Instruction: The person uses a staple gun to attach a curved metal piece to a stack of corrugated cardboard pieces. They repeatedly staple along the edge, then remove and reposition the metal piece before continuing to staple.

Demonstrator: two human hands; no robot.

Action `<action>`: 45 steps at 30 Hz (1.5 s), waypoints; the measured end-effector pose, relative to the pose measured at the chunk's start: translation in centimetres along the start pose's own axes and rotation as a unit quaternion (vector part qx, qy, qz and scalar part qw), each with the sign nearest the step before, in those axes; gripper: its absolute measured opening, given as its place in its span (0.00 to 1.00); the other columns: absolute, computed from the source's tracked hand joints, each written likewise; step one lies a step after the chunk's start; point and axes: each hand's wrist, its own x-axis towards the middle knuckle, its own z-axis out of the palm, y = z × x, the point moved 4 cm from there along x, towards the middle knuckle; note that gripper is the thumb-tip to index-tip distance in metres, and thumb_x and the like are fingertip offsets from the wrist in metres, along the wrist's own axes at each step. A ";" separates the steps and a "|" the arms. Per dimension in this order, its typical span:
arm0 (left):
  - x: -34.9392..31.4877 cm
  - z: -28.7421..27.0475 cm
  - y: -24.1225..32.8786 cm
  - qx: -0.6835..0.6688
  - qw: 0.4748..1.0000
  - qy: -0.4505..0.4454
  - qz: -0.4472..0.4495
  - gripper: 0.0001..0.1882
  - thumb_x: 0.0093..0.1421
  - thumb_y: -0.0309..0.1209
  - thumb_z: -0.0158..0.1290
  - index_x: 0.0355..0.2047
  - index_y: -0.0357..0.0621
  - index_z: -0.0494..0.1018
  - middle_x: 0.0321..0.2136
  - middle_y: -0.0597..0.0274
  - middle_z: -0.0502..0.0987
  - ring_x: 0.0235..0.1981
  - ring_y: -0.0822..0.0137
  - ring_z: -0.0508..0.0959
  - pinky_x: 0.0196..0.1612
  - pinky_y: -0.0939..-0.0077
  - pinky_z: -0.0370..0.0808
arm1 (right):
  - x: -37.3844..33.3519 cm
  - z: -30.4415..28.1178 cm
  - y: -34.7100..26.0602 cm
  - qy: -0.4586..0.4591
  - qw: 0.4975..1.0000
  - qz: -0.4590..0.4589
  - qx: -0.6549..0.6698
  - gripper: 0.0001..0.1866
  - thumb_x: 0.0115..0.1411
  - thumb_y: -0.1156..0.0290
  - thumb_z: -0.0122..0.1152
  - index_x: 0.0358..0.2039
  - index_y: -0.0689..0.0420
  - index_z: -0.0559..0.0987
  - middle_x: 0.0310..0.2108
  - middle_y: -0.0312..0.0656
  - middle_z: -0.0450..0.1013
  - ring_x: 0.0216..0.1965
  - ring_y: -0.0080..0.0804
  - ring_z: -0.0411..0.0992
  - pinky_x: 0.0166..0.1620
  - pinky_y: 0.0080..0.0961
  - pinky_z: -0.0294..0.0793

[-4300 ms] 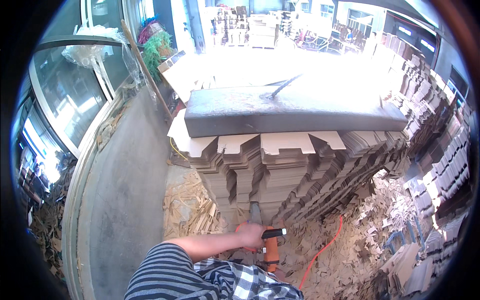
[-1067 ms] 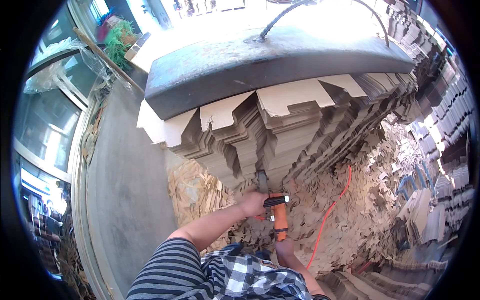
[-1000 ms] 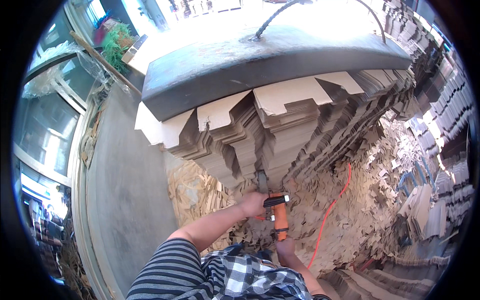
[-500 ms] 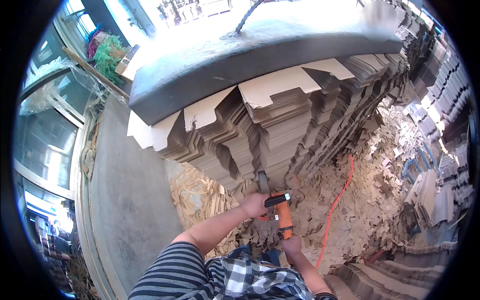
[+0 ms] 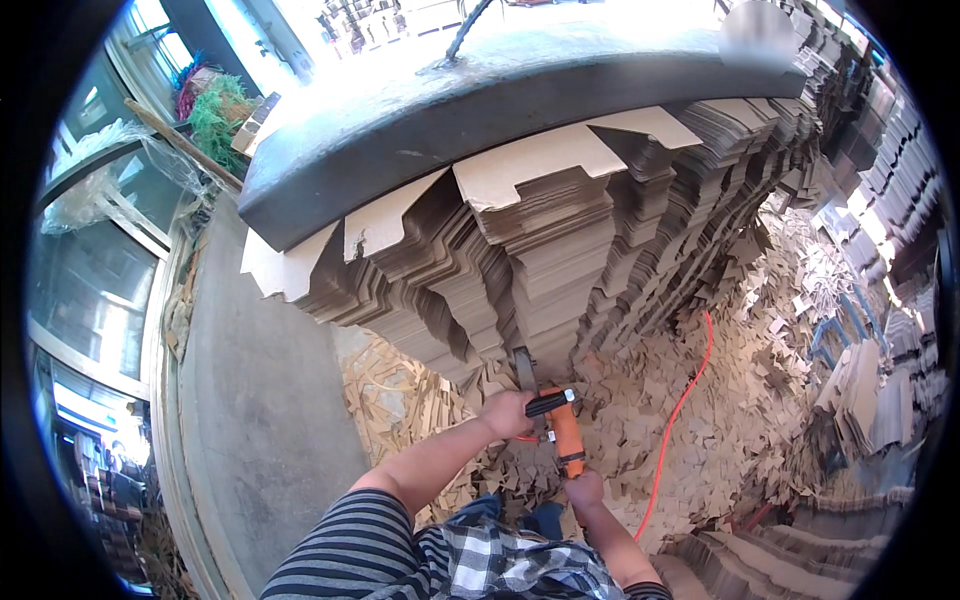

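While the orange power tool [image 5: 567,436] points up at the cardboard stack [image 5: 560,270], its flat steel bit [image 5: 525,368] sits at the foot of a groove, by the stack's lower near edge; can't tell how deep the tip goes. Left hand [image 5: 507,412] is curled tight round the inner end of the black side handle [image 5: 549,403], no gap in the grip. Right hand [image 5: 584,490] is wrapped round the tool's rear end, knuckles up, most fingertips hidden. To do it well, I'd hold the bit in line with the groove and square to the sheets, push from the rear hand, steer with the side handle, and go easy so the sheet edges don't tear. Left knuckles look near the cardboard, so mind the clearance. Red cable [image 5: 682,400] lies right of the tool; best kept off the bit. Surface: loose cardboard scraps [image 5: 640,440] cover the floor along the stack's near and right edges, so footing is likely slippery. Dark steel slab [image 5: 520,115] lies across the stack's top, along its near edge, with a twisted metal loop [image 5: 468,30] rising from it. Room: grey concrete face [image 5: 270,400] on the left under windows [image 5: 100,270], plastic film [image 5: 85,190] hanging there, more cardboard piles [image 5: 905,170] to the right, strong glare at the back.
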 end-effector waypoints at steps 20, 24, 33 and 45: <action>2.4 3.4 -1.3 0.046 0.999 0.007 0.014 0.13 0.42 0.36 0.55 0.31 0.48 0.73 0.28 0.52 0.77 0.34 0.51 0.77 0.38 0.59 0.73 | 2.8 1.2 1.8 -0.080 0.995 0.029 -0.058 0.20 0.38 0.56 0.64 0.27 0.59 0.80 0.28 0.51 0.76 0.33 0.45 0.76 0.37 0.36 0.74; 2.5 3.2 -0.9 0.023 0.999 0.010 0.029 0.14 0.42 0.36 0.56 0.31 0.48 0.73 0.29 0.52 0.77 0.34 0.52 0.77 0.38 0.60 0.73 | 2.8 0.4 1.4 -0.112 0.990 0.016 -0.090 0.21 0.37 0.54 0.64 0.27 0.58 0.81 0.27 0.49 0.76 0.33 0.45 0.76 0.37 0.36 0.75; 3.4 5.3 -0.2 0.032 0.999 -0.030 0.026 0.19 0.42 0.39 0.55 0.37 0.52 0.73 0.30 0.54 0.78 0.35 0.55 0.78 0.40 0.61 0.73 | 6.3 4.7 7.4 -0.067 0.992 0.010 -0.103 0.21 0.40 0.56 0.62 0.28 0.60 0.80 0.29 0.49 0.77 0.33 0.45 0.76 0.36 0.38 0.75; 4.0 8.0 -3.6 0.034 0.999 0.000 -0.039 0.14 0.43 0.34 0.56 0.32 0.46 0.71 0.27 0.51 0.76 0.31 0.50 0.76 0.35 0.59 0.73 | 5.0 1.1 2.1 -0.063 0.997 -0.036 0.003 0.15 0.43 0.63 0.63 0.30 0.60 0.79 0.28 0.53 0.75 0.32 0.50 0.74 0.35 0.40 0.74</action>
